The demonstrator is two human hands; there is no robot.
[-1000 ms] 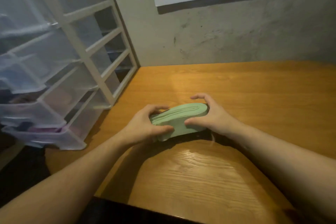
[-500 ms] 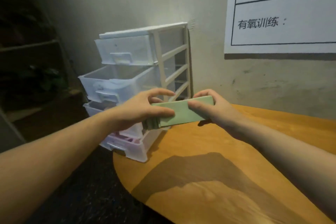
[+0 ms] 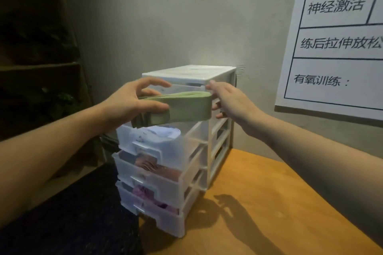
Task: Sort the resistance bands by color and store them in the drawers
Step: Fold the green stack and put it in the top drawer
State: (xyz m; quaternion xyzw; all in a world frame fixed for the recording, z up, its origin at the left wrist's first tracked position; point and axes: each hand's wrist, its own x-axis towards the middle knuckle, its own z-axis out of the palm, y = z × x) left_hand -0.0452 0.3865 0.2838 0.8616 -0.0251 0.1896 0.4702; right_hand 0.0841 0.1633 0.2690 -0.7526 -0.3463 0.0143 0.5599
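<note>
Two hands hold a folded green band (image 3: 182,107) level at mid-frame, long axis left to right, before the drawer unit (image 3: 213,143) on the counter (image 3: 269,203); a wall chart (image 3: 339,47) hangs upper right. Left hand (image 3: 128,103) clenched round it; right hand (image 3: 230,99) grasps its far end.

The folded bands (image 3: 186,107) are pale sage green. The drawer unit (image 3: 211,130) has a white frame and frosted clear drawers, showing a white bundle (image 3: 157,133) in one, reddish-brown bands (image 3: 151,164) in the next and pink-purple bands (image 3: 153,198) in the lowest. The tabletop (image 3: 269,203) is orange-brown wood grain. The wall (image 3: 176,16) is grey; the poster (image 3: 335,64) is white with black lines and characters.
</note>
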